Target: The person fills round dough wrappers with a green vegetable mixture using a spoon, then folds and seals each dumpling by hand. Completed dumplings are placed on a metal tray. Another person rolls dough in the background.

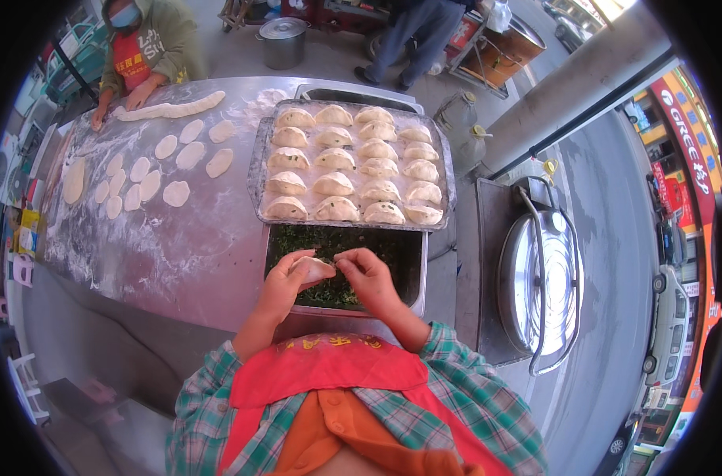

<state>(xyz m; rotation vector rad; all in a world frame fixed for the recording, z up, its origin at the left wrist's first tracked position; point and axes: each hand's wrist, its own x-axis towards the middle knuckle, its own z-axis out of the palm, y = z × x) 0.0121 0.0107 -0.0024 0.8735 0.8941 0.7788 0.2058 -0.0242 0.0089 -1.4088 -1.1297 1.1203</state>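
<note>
My left hand cradles a folded dough dumpling over a metal pan of chopped green filling. Close by on the right, my right hand has its thumb and forefinger together at the dumpling's right tip; whether they pinch the dough is too small to tell. Beyond both hands, a floured tray holds rows of crescent-shaped dumplings. Several flat dough rounds lie on the floured metal table to the left, with a larger oval dough piece farther left.
At the table's far left corner, a co-worker's hands touch a long dough roll. A large round metal lid with a tubular frame stands to the right, near a post. A lidded pot and a standing person are beyond the table.
</note>
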